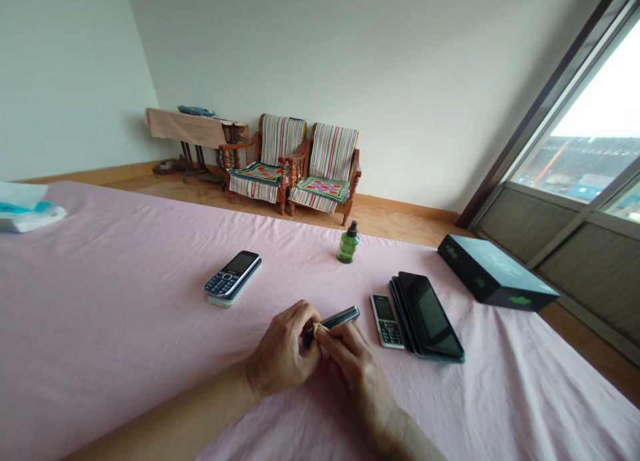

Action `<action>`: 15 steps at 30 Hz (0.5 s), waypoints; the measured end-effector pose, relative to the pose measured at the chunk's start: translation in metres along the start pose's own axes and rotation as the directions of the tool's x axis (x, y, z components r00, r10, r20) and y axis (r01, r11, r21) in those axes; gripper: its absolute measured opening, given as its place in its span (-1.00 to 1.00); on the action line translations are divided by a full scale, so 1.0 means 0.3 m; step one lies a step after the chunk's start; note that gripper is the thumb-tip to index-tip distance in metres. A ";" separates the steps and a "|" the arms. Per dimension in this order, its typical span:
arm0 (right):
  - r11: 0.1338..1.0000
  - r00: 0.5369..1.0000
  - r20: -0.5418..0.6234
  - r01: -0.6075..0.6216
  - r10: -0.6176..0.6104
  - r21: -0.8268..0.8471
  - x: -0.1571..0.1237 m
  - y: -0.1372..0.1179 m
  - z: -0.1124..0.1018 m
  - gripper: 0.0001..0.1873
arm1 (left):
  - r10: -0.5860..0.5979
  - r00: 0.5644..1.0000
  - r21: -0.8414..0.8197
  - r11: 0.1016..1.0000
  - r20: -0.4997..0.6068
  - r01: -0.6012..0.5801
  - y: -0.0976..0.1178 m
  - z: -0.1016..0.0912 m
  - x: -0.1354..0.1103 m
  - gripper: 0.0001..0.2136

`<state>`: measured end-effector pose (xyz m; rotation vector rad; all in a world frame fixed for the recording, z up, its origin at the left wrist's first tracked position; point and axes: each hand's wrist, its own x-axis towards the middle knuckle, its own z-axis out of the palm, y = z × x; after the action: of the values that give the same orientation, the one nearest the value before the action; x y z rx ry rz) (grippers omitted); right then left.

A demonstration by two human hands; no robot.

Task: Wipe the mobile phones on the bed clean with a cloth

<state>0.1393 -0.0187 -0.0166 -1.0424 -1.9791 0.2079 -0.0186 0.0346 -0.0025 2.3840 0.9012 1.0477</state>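
My left hand (pixel 283 351) and my right hand (pixel 357 374) meet over the pink cloth, both closed around the near end of a slim dark phone (pixel 340 318) held edge-on. The phone's far end sticks out toward the right. My right thumb and fingertips pinch at its near edge. A small keypad phone (pixel 387 321) lies just right of my hands, beside a stack of dark smartphones (pixel 429 315). Further left, two keypad phones (pixel 233 276) lie stacked.
The pink-covered table (pixel 125 294) fills the foreground. A green spray bottle (pixel 348 243) stands at the far edge, a black box (pixel 495 272) at the right, a tissue pack (pixel 25 211) far left. Two striped chairs (pixel 295 171) and a window (pixel 590 161) lie beyond.
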 end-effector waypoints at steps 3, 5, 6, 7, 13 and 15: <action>0.998 0.999 -0.040 -0.004 0.002 -0.065 -0.008 0.028 -0.001 -0.48 | 0.006 1.000 -0.009 1.000 0.007 -0.006 -0.002 0.002 0.001 -0.87; 0.990 0.995 -0.099 -0.043 0.030 -0.131 -0.014 0.056 -0.005 -0.51 | 0.004 1.000 -0.009 1.000 0.007 -0.004 -0.004 0.001 0.002 -0.86; 0.984 0.991 -0.127 -0.073 0.053 -0.160 -0.016 0.070 -0.009 -0.53 | 0.003 1.000 -0.006 1.000 0.005 -0.003 -0.005 0.001 0.003 -0.85; 0.977 0.985 -0.153 -0.106 0.078 -0.184 -0.017 0.082 -0.014 -0.54 | 0.002 1.000 -0.002 1.000 0.003 -0.002 -0.006 0.001 0.003 -0.85; 0.939 0.955 -0.229 -0.246 0.191 -0.242 -0.016 0.121 -0.046 -0.62 | 0.012 1.000 0.014 1.000 -0.001 -0.012 -0.011 0.001 0.000 -0.85; 0.936 0.952 -0.231 -0.255 0.200 -0.241 -0.019 0.124 -0.047 -0.62 | 0.013 1.000 0.015 1.000 0.000 -0.013 -0.011 0.002 0.000 -0.85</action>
<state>0.1737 -0.0024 -0.0299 -1.4137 -1.7298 -0.0452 -0.0196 0.0369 -0.0049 2.4051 0.8986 1.0496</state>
